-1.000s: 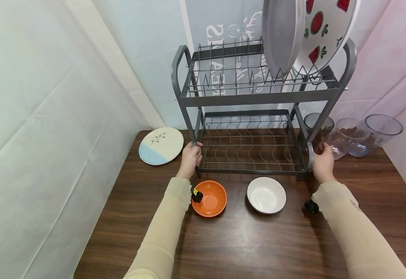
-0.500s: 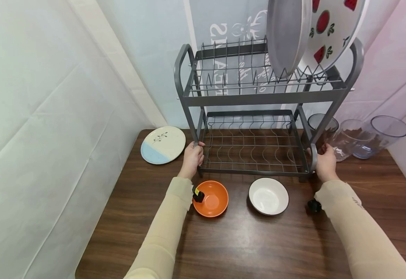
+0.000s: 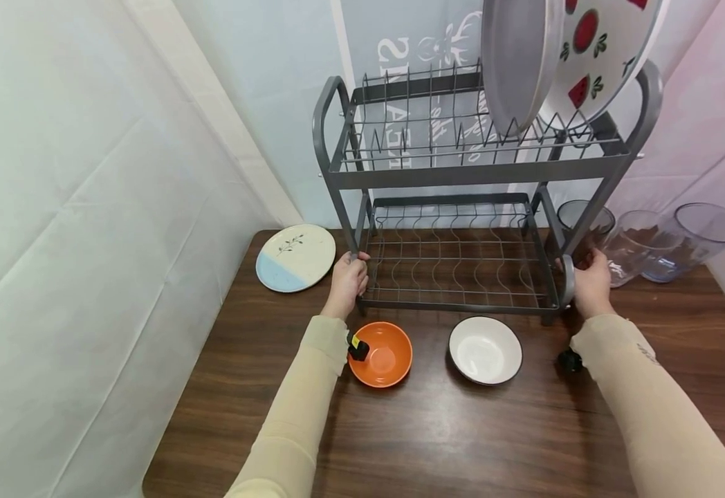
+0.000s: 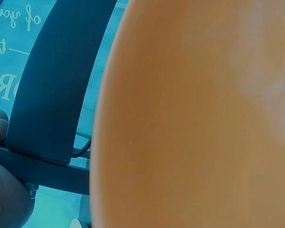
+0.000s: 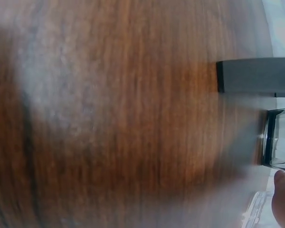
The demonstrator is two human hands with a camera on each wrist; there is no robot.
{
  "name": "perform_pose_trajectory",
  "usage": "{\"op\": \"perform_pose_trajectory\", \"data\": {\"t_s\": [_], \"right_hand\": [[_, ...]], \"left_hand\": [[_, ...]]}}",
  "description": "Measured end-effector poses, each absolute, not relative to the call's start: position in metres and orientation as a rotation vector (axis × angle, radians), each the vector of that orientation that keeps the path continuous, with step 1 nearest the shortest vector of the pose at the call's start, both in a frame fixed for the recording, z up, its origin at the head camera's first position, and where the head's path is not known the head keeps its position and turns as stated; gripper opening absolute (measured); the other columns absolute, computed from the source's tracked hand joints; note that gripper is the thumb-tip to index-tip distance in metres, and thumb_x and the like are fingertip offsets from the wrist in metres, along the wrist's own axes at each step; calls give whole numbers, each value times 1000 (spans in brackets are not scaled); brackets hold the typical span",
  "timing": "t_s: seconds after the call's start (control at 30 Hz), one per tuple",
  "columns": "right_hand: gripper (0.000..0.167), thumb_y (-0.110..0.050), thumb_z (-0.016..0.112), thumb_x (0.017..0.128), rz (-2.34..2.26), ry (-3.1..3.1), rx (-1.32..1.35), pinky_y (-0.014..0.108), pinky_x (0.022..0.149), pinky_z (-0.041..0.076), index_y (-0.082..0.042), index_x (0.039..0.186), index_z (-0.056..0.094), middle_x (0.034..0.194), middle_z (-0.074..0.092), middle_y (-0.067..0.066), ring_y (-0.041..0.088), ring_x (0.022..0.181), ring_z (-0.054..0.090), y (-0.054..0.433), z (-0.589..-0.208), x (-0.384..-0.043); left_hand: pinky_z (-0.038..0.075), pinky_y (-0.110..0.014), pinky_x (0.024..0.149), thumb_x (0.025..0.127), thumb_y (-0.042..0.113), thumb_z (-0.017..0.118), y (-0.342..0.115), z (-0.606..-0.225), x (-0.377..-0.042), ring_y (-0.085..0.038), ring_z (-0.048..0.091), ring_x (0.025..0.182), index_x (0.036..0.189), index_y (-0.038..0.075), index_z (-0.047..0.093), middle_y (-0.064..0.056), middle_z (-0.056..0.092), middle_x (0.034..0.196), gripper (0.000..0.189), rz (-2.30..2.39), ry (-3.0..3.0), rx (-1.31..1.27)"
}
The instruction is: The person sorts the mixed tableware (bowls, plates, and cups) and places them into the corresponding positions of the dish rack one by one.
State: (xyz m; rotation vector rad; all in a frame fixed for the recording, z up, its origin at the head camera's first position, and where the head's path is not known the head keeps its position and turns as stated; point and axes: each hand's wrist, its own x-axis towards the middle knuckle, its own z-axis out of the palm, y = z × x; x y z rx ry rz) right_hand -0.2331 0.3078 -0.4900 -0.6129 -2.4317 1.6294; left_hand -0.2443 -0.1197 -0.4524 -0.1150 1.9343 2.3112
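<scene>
A dark grey two-tier dish rack (image 3: 450, 177) stands on the wooden table. My left hand (image 3: 348, 282) grips its left side near the lower tier; the left wrist view has the thumb and a fingertip on either side of a bar, beside the rack's upright (image 4: 52, 85). At the other end, my right hand (image 3: 594, 285) holds the lower right side, partly hidden behind the frame. An orange bowl (image 3: 395, 370) lies just below my left wrist and fills much of the left wrist view. To its right sits a white bowl (image 3: 485, 349) with a dark rim.
On the upper tier stand a grey plate (image 3: 518, 62) and a white plate with watermelon pictures (image 3: 618, 41). Several clear glasses (image 3: 708, 235) are close behind my right hand. A cream and blue plate (image 3: 303, 252) lies left of the rack. White cloth (image 3: 88, 173) hangs around the table.
The whole head view has drifted slightly, so everything appears a little further right. Both hands keep their hold on the rack.
</scene>
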Motion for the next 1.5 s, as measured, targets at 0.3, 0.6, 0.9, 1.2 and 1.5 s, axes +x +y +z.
{"op": "perform_pose_trajectory", "data": {"t_s": [0.3, 0.6, 0.9, 1.2, 1.5], "right_hand": [[75, -34, 54, 88, 1488, -2528, -588, 36, 103, 33, 2, 143, 19, 139, 37, 26, 34, 121, 39, 310, -497, -237], [69, -31, 58, 86, 1417, -2531, -548, 26, 92, 35, 2, 138, 27, 127, 44, 20, 18, 103, 46, 313, -507, -241], [69, -31, 56, 86, 1361, -2580, -398, 44, 94, 32, 8, 134, 24, 126, 38, 28, 36, 109, 39, 314, -509, -241], [72, -32, 58, 86, 1394, -2574, -433, 41, 95, 32, 6, 135, 22, 126, 38, 22, 33, 111, 38, 315, -511, -245], [72, -31, 62, 82, 1428, -2484, -569, 38, 99, 32, 2, 133, 25, 116, 41, 9, 30, 111, 40, 311, -507, -250]], "left_hand": [[21, -25, 39, 86, 4, 37, -119, -455, -246, -10, 21, 35, 100, 11, 49, 7, 28, 43, 19, 2315, 1952, -89], [22, -25, 39, 89, 3, 36, -121, -454, -245, -8, 23, 34, 107, 5, 46, 8, 29, 43, 20, 2294, 1945, -50], [22, -25, 38, 86, 3, 37, -121, -456, -246, -10, 21, 34, 100, 10, 49, 7, 29, 42, 20, 2315, 1956, -104], [23, -26, 39, 88, 1, 35, -122, -454, -247, -10, 24, 34, 109, 3, 46, 7, 30, 43, 24, 2277, 1934, -79], [21, -25, 38, 84, 5, 38, -119, -459, -248, -10, 21, 34, 100, 11, 51, 8, 29, 43, 21, 2322, 1970, -104]]}}
